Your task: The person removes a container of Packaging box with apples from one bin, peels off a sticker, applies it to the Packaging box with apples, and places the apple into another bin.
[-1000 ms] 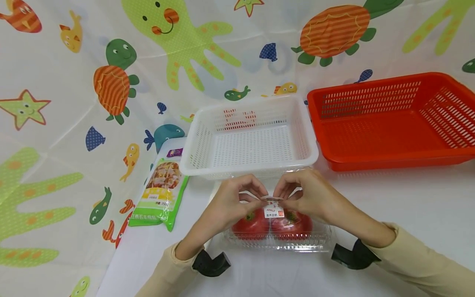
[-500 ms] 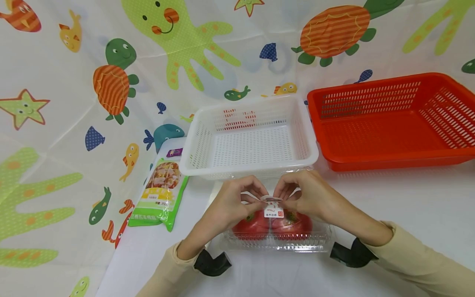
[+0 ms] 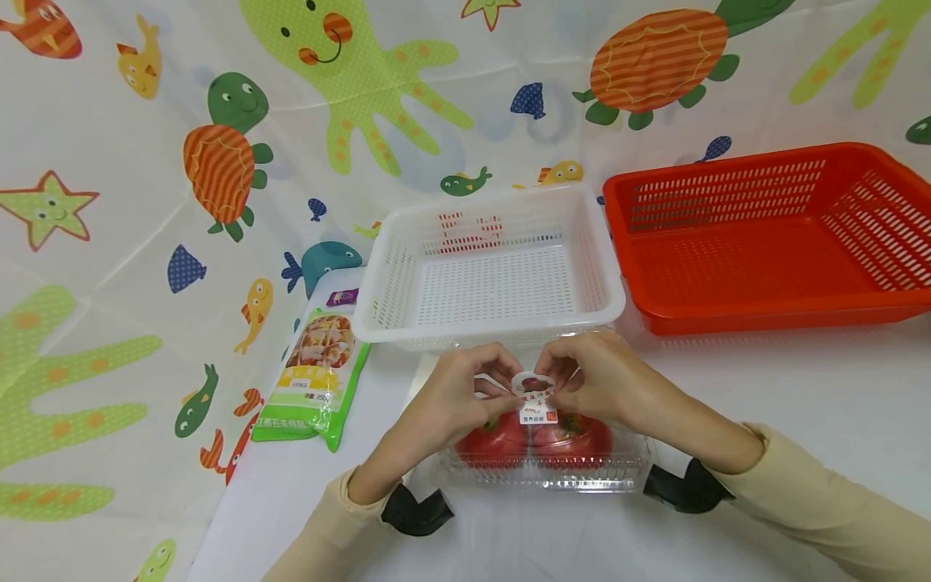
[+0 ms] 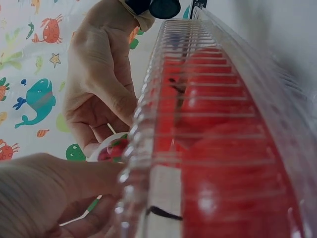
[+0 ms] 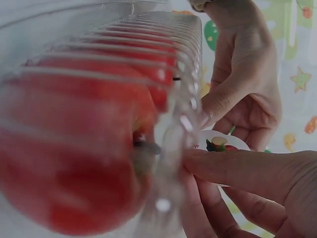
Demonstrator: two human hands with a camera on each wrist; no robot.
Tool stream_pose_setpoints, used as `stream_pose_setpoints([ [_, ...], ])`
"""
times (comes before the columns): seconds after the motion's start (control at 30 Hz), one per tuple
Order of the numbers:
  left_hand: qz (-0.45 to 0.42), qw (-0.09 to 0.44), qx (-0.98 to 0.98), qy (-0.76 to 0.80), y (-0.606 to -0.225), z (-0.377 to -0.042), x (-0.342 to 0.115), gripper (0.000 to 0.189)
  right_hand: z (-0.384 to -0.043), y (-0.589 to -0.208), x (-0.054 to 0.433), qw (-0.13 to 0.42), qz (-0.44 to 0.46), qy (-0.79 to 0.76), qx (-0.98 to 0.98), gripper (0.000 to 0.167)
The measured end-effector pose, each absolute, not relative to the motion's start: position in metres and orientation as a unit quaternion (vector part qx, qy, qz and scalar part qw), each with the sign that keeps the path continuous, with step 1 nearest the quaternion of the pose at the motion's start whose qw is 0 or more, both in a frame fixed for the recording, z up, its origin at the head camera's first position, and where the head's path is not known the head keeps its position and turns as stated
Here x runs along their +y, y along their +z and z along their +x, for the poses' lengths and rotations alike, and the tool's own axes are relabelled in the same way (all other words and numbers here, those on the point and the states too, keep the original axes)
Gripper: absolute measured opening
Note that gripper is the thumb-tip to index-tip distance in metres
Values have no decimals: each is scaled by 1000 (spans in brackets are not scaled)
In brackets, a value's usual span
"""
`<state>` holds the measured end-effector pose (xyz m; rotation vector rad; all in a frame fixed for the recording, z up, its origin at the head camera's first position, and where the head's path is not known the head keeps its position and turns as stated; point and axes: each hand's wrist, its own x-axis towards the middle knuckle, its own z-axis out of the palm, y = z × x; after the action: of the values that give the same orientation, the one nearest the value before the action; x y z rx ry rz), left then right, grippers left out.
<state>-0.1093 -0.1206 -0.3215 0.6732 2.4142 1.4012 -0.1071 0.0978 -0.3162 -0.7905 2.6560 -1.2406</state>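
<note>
A clear plastic clamshell box with red apples lies before me. Over its lid, a white label printed with fruit and red writing has its rounded upper end raised. My left hand pinches the label's left edge between thumb and fingers. From the other side, my right hand pinches the right edge. Both wrist views look along the box's ribbed wall, with apples showing through it. The label's fruit picture appears between the two hands in the left wrist view.
Behind the box stands a white perforated basket, and to its right a larger red basket. A green and white food packet lies at the left, with a small purple packet beyond it. A patterned cloth hangs behind.
The label's rounded end has tipped up, so its fruit picture now faces the head camera more. Both hands keep their places with slight finger movement; box and baskets stay put.
</note>
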Motion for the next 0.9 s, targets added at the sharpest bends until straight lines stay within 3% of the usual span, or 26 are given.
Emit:
stream_pose_setpoints([
  [0.9,263,152,873,381,-306,-122,-118,33,-125,-301,98,86,-315,-305,895,16],
])
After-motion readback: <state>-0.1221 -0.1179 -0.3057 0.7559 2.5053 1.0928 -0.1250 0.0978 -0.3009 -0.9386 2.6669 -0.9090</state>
